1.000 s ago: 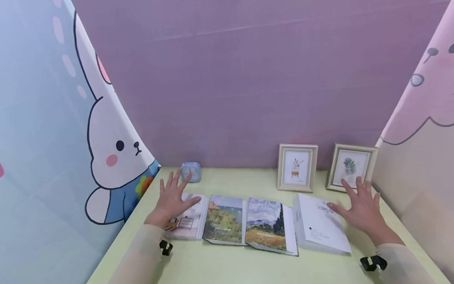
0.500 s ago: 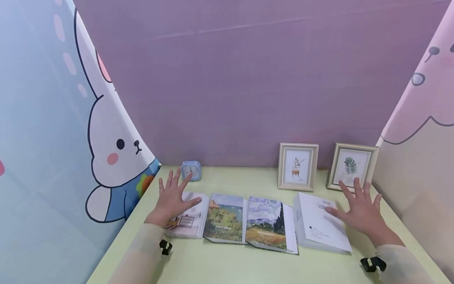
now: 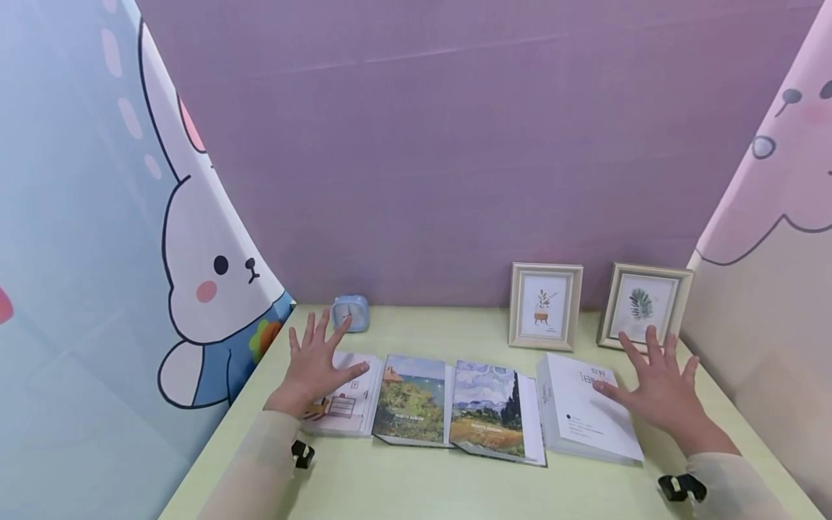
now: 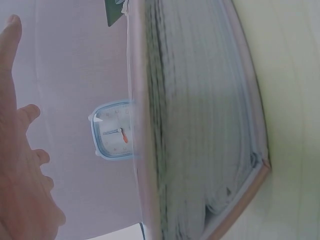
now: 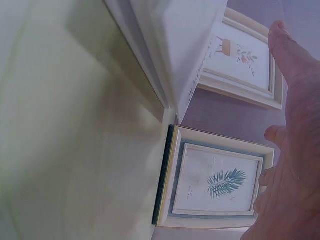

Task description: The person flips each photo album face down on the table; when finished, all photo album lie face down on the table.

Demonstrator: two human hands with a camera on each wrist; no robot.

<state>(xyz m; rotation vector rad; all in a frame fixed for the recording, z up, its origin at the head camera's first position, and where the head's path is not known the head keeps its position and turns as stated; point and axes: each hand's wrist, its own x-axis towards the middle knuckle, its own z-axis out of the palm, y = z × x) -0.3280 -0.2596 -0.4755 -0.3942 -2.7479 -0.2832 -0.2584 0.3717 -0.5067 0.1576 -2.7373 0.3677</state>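
Note:
My left hand [image 3: 316, 370] hovers with spread fingers above a pale photo album [image 3: 347, 404] at the left end of a row. Beside it lie an album with a seaside painting [image 3: 412, 397] and an album with a cypress landscape [image 3: 487, 408]. Over the thick white album [image 3: 591, 419] at the right end, my right hand [image 3: 666, 390] is held with its fingers spread, gripping nothing. In the left wrist view, the album's page edges [image 4: 200, 110] stand apart from the fingers. The right wrist view has the white album's corner [image 5: 170, 65] close to the hand.
A small blue alarm clock [image 3: 351, 313] stands at the back left of the pale green table [image 3: 422, 491]. Two picture frames, one with a potted plant [image 3: 544, 307] and one with a green leaf [image 3: 643, 303], stand upright at the back right. A purple wall [image 3: 416, 159] rises behind.
My right hand has shifted very slightly to the left. The left hand stays nearly still, and the albums, clock and frames have not moved.

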